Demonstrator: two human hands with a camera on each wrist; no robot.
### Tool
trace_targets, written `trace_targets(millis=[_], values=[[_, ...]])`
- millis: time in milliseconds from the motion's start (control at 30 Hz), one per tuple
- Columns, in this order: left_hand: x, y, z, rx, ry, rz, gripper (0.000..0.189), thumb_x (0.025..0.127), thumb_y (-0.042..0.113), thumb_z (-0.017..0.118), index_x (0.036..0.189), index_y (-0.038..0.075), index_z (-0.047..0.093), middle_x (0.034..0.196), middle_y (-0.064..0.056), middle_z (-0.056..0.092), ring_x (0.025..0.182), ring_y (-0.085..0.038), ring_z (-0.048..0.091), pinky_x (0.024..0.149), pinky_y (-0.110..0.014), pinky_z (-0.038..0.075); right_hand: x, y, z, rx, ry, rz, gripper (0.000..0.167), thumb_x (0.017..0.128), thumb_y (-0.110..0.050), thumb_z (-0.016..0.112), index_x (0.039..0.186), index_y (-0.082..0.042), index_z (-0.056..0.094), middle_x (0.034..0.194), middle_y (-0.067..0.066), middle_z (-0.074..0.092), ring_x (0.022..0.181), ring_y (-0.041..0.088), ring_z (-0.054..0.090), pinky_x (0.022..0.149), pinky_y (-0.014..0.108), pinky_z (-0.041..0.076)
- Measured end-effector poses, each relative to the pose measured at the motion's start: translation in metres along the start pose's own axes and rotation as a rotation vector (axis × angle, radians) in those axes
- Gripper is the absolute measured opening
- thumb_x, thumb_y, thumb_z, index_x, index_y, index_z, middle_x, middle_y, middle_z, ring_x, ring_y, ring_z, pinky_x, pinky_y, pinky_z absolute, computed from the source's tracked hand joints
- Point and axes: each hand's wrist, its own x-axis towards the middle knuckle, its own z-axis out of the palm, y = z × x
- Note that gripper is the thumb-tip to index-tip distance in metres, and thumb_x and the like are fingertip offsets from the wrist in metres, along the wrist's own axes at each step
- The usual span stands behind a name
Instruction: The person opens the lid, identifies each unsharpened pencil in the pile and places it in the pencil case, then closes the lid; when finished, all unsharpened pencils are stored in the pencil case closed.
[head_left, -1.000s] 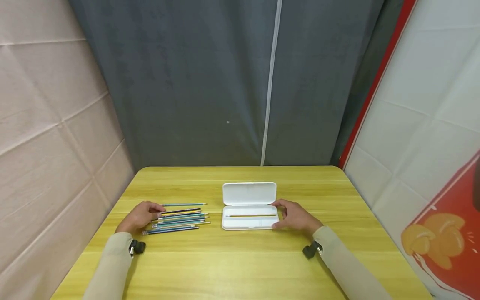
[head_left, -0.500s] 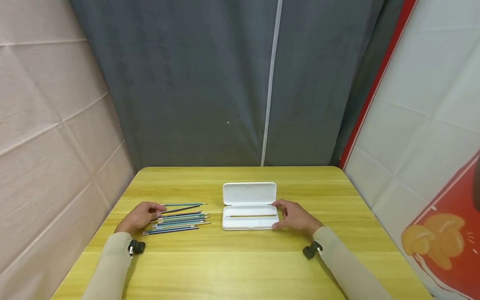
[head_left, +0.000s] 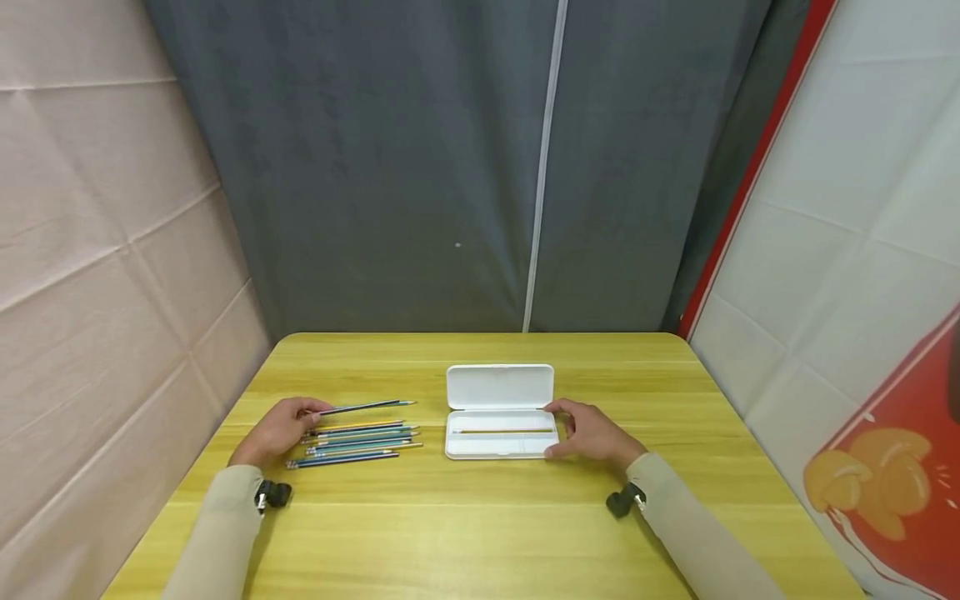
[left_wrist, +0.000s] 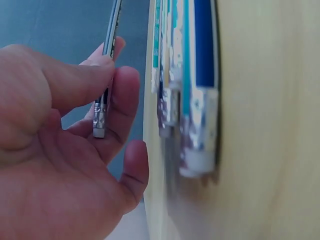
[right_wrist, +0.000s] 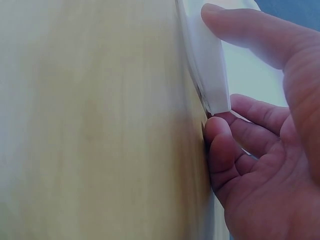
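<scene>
My left hand (head_left: 276,429) pinches a dark pencil (left_wrist: 112,30) near its eraser end between thumb and fingers, above the table at the far side of the pencil pile. A blue-green pencil tip (head_left: 408,402) shows just past its far end in the head view. Below lie several pencils (head_left: 360,442) in blue, teal and yellow, roughly side by side. My right hand (head_left: 595,433) holds the right end of a white pencil case (head_left: 498,387), thumb at the front corner and fingers by the hinge. The case's lid is raised, and one yellowish pencil (head_left: 506,431) lies inside.
The yellow wood-grain table (head_left: 450,533) has its back edge against a grey curtain (head_left: 390,167). Pale cloth (head_left: 112,250) hangs along the left side, white cloth (head_left: 847,208) with a red print along the right.
My left hand has drawn the dark pencil away from the pile, up and back over the blue-green pencil's place. The right hand and the case have stayed put.
</scene>
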Motion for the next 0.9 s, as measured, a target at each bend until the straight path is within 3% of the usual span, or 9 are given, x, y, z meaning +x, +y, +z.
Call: trace_targets(millis=[133, 333, 700, 900], values=[[0.0, 0.004, 0.004, -0.043, -0.001, 0.033, 0.03, 0.11, 0.006, 0.053, 0.135, 0.002, 0.067, 0.128, -0.022, 0.07, 0.107, -0.029, 0.068, 0.087, -0.038, 0.056, 0.0, 0.0, 0.0, -0.003, -0.001, 0.0, 0.082, 0.075, -0.04, 0.097, 0.145, -0.019, 0.059, 0.078, 0.001, 0.056, 0.069, 0.015, 0.05, 0.06, 0.027, 0.044], [0.002, 0.014, 0.009, -0.119, -0.017, 0.079, 0.029, 0.111, 0.004, 0.05, 0.134, 0.0, 0.066, 0.132, -0.023, 0.069, 0.117, -0.037, 0.07, 0.088, -0.044, 0.059, 0.001, 0.0, 0.0, -0.004, -0.003, 0.005, 0.081, 0.075, -0.039, 0.097, 0.144, -0.019, 0.06, 0.077, 0.001, 0.055, 0.068, 0.014, 0.05, 0.06, 0.026, 0.043], [0.003, 0.04, 0.016, -0.078, -0.006, 0.108, 0.031, 0.111, 0.008, 0.052, 0.138, 0.004, 0.066, 0.134, -0.021, 0.069, 0.125, -0.041, 0.066, 0.093, -0.049, 0.058, 0.002, 0.0, -0.001, -0.005, 0.004, 0.009, 0.081, 0.074, -0.039, 0.098, 0.143, -0.018, 0.06, 0.076, 0.0, 0.054, 0.067, 0.014, 0.049, 0.059, 0.026, 0.043], [0.005, 0.053, 0.025, -0.135, -0.022, 0.12, 0.032, 0.111, 0.008, 0.051, 0.14, 0.002, 0.064, 0.138, -0.023, 0.067, 0.128, -0.044, 0.064, 0.104, -0.057, 0.055, 0.002, 0.001, 0.0, -0.003, 0.003, 0.006, 0.081, 0.075, -0.038, 0.098, 0.143, -0.017, 0.06, 0.076, 0.0, 0.053, 0.067, 0.014, 0.048, 0.058, 0.026, 0.042]])
